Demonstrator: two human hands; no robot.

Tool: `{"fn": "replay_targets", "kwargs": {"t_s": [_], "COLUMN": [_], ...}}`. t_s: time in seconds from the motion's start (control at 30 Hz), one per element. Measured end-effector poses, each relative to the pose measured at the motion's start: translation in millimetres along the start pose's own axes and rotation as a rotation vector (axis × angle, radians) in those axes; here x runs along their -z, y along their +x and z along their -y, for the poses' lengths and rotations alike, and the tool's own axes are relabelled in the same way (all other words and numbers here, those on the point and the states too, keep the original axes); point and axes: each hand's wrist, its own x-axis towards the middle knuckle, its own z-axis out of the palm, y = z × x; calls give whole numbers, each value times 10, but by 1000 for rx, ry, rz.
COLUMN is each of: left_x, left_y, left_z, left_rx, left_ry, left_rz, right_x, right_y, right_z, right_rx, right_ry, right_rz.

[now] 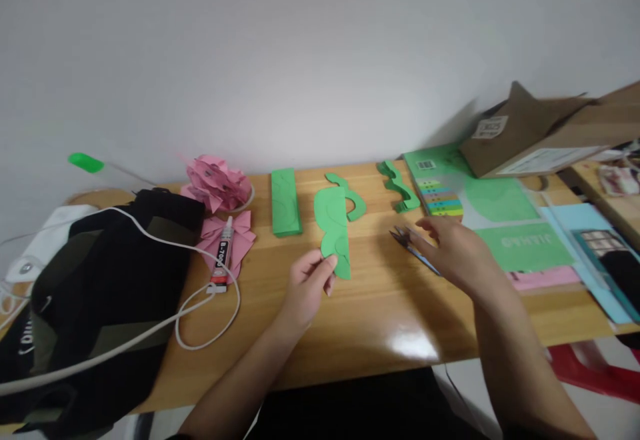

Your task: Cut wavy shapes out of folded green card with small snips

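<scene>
In my left hand (pixel 310 283), a green paper cutout (pixel 333 227) with a scalloped left edge and a straight right edge is pinched by its lower end between thumb and fingers. Faint curved lines run across it. To the right, my right hand (pixel 450 250) has its bent fingers on a pair of scissors (pixel 401 237) with dark pointed tips and a blue part; the hand hides much of them. Behind the cutout lies a curved green paper offcut (pixel 356 205). A wavy stack of green strips (pixel 400 188) is farther right, and a green rectangular paper block (pixel 286 201) with drawn curves is at left.
Pink paper flowers (pixel 217 183), a glue tube (pixel 221 257), a white cable (pixel 235 317) and a black bag (pixel 115 293) occupy the left side. Green paper packaging (pixel 505 210), a cardboard box (pixel 545 130) and a light-blue sheet (pixel 563 220) are at right. A wall stands behind the wooden table (pixel 350 333).
</scene>
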Motion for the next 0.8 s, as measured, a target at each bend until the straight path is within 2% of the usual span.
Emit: {"fn": "replay_targets", "kwargs": {"t_s": [0.07, 0.13, 0.43, 0.63, 0.8], "left_x": [-2, -6, -12, -14, -25], "left_y": [21, 29, 56, 51, 61], "left_z": [11, 14, 16, 11, 29], "left_rx": [11, 21, 44, 48, 45], "left_ry": [-20, -35, -58, -51, -65], "left_rz": [-19, -29, -74, -91, -94], "right_x": [-35, -81, -141, -194, -264], "right_y": [-58, -119, -183, -243, -288], "right_z": [-168, -248, -172, -112, -131], "right_rx": [12, 32, 36, 13, 55], "right_ry": [-191, -248, -359, -353, -228], "right_rz": [94, 134, 121, 158, 145]}}
